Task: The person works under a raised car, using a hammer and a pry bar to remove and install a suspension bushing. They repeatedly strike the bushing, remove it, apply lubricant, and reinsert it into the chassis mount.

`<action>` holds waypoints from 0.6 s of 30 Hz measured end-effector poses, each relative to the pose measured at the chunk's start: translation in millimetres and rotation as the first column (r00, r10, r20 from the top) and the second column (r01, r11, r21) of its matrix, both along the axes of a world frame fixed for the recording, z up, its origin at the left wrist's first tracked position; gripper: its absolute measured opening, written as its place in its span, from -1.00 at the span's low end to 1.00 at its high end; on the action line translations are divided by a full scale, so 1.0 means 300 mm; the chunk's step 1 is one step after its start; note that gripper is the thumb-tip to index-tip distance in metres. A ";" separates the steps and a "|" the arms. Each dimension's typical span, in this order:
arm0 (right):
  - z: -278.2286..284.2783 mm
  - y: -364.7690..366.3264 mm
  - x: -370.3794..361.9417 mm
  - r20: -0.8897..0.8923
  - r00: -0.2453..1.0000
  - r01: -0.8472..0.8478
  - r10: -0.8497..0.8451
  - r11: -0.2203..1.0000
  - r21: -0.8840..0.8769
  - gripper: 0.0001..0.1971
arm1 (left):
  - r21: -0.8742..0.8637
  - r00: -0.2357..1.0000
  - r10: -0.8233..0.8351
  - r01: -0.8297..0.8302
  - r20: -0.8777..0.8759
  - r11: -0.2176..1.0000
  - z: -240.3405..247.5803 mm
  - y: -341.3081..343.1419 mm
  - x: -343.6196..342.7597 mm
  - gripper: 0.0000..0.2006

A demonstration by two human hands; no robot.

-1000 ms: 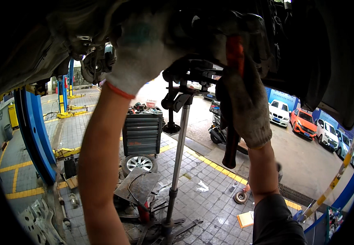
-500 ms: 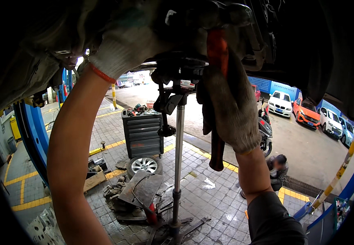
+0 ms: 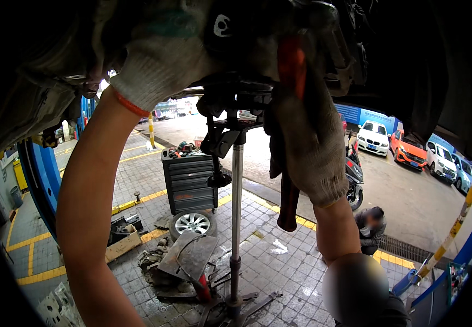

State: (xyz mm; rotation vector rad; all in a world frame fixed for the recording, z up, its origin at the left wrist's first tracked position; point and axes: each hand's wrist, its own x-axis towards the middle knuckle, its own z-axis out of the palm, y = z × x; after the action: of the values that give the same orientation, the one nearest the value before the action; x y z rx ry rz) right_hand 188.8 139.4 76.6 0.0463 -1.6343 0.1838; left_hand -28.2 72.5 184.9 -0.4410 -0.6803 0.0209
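Note:
Both arms reach up under a raised car's dark underside [image 3: 45,82]. My left hand [image 3: 162,65], in a pale knitted glove with an orange cuff, is pressed up among the underbody parts; its fingers are lost in shadow. My right hand [image 3: 312,147], in a dirty grey glove, is wrapped round the handle of a hammer [image 3: 292,65]. The handle is red at the top and dark below, and stands nearly upright; its head is hard to make out in the dark. Between my hands a jack stand with a metal post [image 3: 237,201] rises to the underbody.
A grey tool cabinet [image 3: 192,185] topped with tools stands beyond the post, a wheel [image 3: 192,223] lying before it. Removed parts and a plate [image 3: 187,256] lie by the jack's feet. A person [image 3: 371,226] crouches at right, near a motorcycle [image 3: 354,174]. Blue lift columns [image 3: 45,180] flank me.
My left hand and forearm have shifted slightly left and down in the picture. The right hand keeps its hold on the hammer, whose head is now darker and blurrier.

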 end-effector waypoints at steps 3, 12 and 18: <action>0.014 -0.022 0.020 -0.039 0.998 0.047 -0.046 0.998 0.028 -0.58 | 0.010 1.000 0.014 -0.014 0.000 1.000 -0.003 0.004 0.000 -0.30; 0.074 -0.049 -0.008 0.052 0.996 0.073 -0.069 0.994 -0.077 -0.67 | 0.029 0.999 0.040 -0.040 -0.005 0.999 -0.006 0.005 0.014 -0.33; 0.071 -0.030 -0.016 -0.137 0.989 0.079 -0.063 0.990 0.113 -0.65 | 0.055 0.998 0.070 -0.069 -0.009 0.996 0.000 0.008 0.012 -0.35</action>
State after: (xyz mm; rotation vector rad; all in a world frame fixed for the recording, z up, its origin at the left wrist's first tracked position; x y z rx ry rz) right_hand 183.9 130.4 97.8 0.0889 -1.5101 0.0282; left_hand -24.5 74.9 185.0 -0.3647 -0.6842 0.0704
